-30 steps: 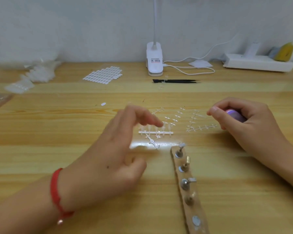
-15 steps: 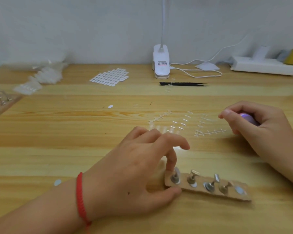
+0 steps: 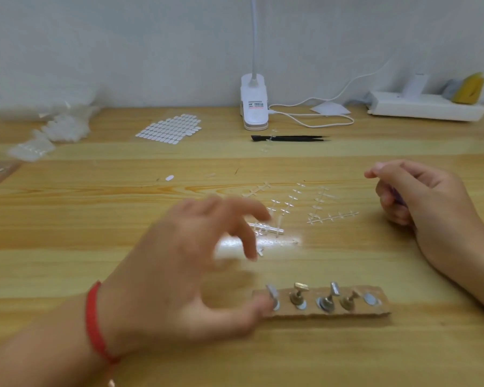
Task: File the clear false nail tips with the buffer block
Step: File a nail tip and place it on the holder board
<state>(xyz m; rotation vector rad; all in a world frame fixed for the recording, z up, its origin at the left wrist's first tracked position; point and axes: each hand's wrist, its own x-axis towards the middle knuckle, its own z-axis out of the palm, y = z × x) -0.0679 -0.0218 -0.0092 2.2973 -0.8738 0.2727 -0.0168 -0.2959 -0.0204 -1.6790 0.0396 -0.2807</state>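
Wood desk (image 3: 67, 263) w/ glare mid-table; risk: your left hand (image 3: 185, 275), fingers spread wide, holding nothing, thumb at holder strip (image 3: 333, 311) end, could knock the stands (image 3: 299, 296); clear nail tips (image 3: 274, 229) lie on sprues between hands, near invisible; right hand (image 3: 425, 208) curls round purple buffer block (image 3: 398, 198), barely visible.

bare tabletop (image 3: 81, 219) at near left; clear nail-tip strips (image 3: 331, 217) scattered mid-table, upright pegs (image 3: 299, 296) on cardboard strip (image 3: 377, 307) blocking near centre
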